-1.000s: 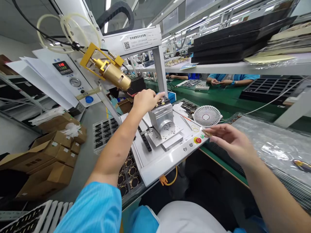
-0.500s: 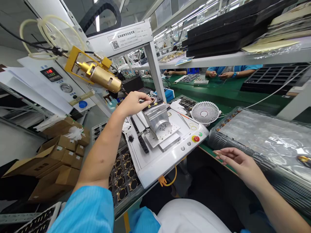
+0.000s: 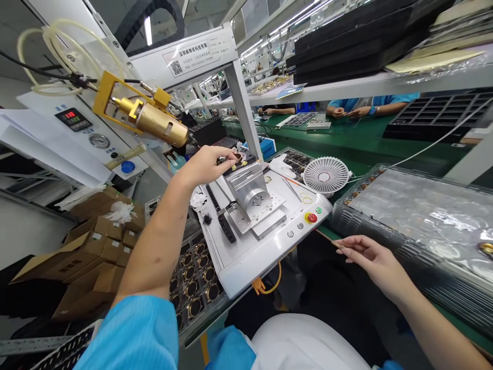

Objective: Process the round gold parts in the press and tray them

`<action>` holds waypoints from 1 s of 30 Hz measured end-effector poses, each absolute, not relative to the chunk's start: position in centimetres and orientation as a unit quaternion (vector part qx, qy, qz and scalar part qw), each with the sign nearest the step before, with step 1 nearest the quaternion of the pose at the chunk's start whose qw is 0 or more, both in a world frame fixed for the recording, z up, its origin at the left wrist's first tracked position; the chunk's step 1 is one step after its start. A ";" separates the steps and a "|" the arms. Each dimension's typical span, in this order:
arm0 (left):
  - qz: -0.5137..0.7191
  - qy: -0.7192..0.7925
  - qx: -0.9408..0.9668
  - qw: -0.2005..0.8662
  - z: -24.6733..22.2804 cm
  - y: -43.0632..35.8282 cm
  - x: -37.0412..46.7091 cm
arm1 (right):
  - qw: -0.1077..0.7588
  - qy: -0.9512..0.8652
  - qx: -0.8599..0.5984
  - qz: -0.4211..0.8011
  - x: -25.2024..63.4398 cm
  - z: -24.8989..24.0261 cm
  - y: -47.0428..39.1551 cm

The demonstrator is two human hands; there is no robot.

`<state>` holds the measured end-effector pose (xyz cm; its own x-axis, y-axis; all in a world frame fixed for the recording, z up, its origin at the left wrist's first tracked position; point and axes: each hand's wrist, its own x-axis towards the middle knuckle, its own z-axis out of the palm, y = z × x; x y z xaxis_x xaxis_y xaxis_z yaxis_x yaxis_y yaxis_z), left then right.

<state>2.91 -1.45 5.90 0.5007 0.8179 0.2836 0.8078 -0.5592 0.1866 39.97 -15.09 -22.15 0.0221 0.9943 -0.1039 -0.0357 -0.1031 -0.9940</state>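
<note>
My left hand [image 3: 213, 163] reaches over the machine bed, thumb and fingers closed at a small round watch case [image 3: 239, 156] with a coppery rim. That case sits at the black top of the metal fixture [image 3: 250, 187], partly covered by my fingers. Up and to the left of this hand hangs a brass-coloured dispensing head [image 3: 159, 123]. Off to the right, in front of the clear plastic trays, my right hand [image 3: 372, 259] is held in the air with thumb and fingertips pinched together. Whatever is between them is too small to name.
A tray of gold-rimmed watch cases [image 3: 196, 280] lies left of the machine. A white fan [image 3: 326, 174] and a red stop button [image 3: 311, 218] are on the right. Stacked clear trays [image 3: 416, 216] stand beyond. Across the green bench, a co-worker's hands [image 3: 350, 112] are busy.
My left hand stays at the fixture, its fingers shifted slightly left, and more of the round case shows. My right hand has moved slightly left, still pinched. The view has turned a little.
</note>
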 end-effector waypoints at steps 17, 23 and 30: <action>0.276 0.376 0.881 0.079 2.6 0.5 0.0 | 0.471 -0.456 -0.521 0.547 37.8 -23.8 -14.7; 0.190 0.403 0.895 0.007 3.4 -0.6 0.7 | 0.450 -0.465 -0.532 0.546 37.6 -24.7 -14.6; 0.250 0.392 0.884 0.041 2.3 -1.3 0.4 | 0.350 -0.624 -0.590 0.374 36.6 -24.4 -9.6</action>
